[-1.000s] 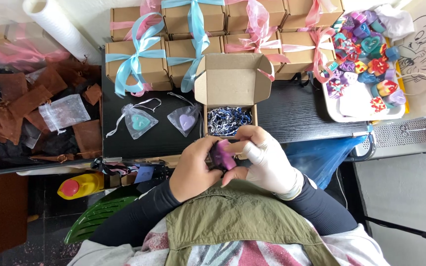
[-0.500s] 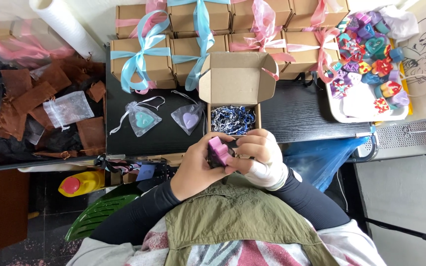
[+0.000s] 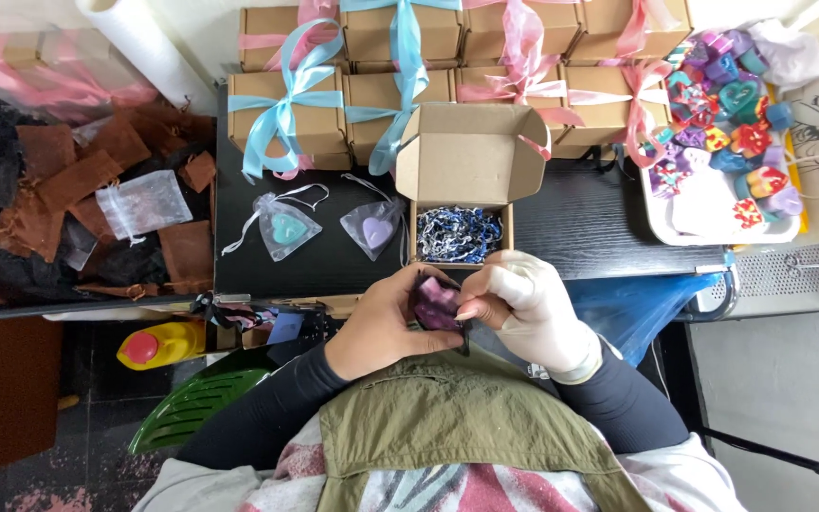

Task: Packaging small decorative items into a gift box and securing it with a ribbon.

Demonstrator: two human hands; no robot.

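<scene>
My bare left hand and my white-gloved right hand meet close to my chest, both gripping a small purple-pink piece with dark fabric around it. Just beyond them an open brown cardboard box stands on the black table, its lid up and blue-white shredded paper inside. Left of the box lie two sheer drawstring pouches, one with a teal heart and one with a purple heart.
Closed brown boxes tied with blue ribbons and pink ribbons line the table's back. A white tray of colourful hearts sits at the right. Brown and black pouches pile up at the left. A yellow bottle lies below the table.
Both hands have shifted slightly while turning the purple piece; it now sits lower between my fingers, partly covered by dark fabric.
</scene>
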